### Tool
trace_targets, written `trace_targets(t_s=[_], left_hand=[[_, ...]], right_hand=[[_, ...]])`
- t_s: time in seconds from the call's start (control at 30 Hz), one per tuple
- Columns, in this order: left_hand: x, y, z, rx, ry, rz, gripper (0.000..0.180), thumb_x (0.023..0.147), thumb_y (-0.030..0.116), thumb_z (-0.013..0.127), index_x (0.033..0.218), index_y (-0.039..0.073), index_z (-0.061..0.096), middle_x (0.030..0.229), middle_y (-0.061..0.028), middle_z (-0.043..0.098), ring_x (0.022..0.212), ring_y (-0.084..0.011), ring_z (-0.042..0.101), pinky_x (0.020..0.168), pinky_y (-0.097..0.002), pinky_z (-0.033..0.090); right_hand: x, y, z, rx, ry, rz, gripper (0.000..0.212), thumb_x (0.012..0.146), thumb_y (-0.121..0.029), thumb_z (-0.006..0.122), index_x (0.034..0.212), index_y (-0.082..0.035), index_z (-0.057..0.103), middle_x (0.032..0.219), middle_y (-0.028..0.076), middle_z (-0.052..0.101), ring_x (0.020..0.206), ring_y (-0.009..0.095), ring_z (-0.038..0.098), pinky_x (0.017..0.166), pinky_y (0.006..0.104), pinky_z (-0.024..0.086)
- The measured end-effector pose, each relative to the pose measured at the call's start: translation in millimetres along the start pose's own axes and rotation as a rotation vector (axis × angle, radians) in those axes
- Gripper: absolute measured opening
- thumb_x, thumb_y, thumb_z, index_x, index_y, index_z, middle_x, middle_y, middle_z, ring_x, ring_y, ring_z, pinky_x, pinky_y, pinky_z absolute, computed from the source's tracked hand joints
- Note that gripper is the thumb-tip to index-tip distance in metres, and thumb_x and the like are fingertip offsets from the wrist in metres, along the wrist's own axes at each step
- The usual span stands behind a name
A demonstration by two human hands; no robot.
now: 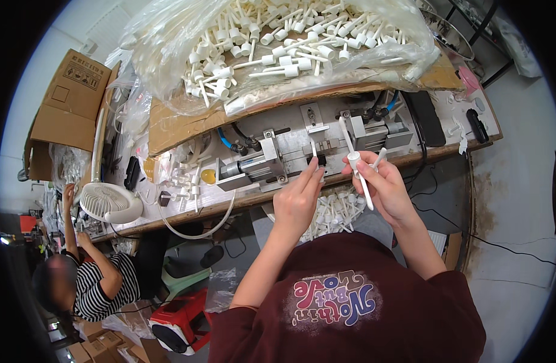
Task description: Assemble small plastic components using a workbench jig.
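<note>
My right hand [384, 187] is closed around several white caps with long stems. One white stemmed cap [354, 156] shows its round cap at the fingertips, and other stems stick out above and below. My left hand [298, 201] reaches to the middle of a metal clamping fixture [319, 147] on the bench. Its fingertips are pinched together at the lower end of an upright white stem [314, 149]. Whether that stem has a cap is hidden by the fingers. Metal cylinder blocks [251, 167] flank the fixture on both sides.
Behind the fixture, a plastic bag [169, 60] of white stemmed caps lies on cardboard [169, 124]. More stemmed caps [338, 213] lie below the bench edge at my lap. A white fan [111, 202] stands left, near a co-worker in a striped shirt [105, 290]. Black cables [453, 227] hang at right.
</note>
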State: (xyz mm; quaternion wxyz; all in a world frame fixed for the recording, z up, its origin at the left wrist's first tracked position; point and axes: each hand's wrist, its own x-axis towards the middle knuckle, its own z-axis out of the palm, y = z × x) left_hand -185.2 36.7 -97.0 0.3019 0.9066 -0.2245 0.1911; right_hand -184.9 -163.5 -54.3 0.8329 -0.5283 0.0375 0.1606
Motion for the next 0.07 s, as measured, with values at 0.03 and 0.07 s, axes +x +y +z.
trace_targets(t_s=[0.03, 0.07], left_hand=[[0.8, -1.7, 1.7, 0.064, -0.046, 0.031, 0.025, 0.081, 0.006, 0.076, 0.106, 0.006, 0.071, 0.126, -0.0130, 0.065, 0.081, -0.0207, 0.071, 0.068, -0.0311, 0.057], [-0.2, -3.2, 3.2, 0.117, -0.086, 0.053, 0.025, 0.082, 0.006, 0.074, 0.107, 0.009, 0.072, 0.133, -0.0152, 0.061, 0.085, -0.0218, 0.071, 0.067, -0.0310, 0.056]], right_hand=[[-0.9, 0.4, -2.1, 0.003, -0.006, 0.007, 0.034, 0.102, -0.022, 0.055, 0.126, 0.002, 0.057, 0.100, 0.007, 0.066, 0.069, 0.006, 0.051, 0.064, 0.0188, 0.041], [-1.8, 0.4, -4.3, 0.007, -0.012, 0.014, 0.035, 0.102, -0.022, 0.056, 0.126, 0.002, 0.056, 0.100, 0.007, 0.066, 0.070, 0.006, 0.051, 0.064, 0.0190, 0.041]])
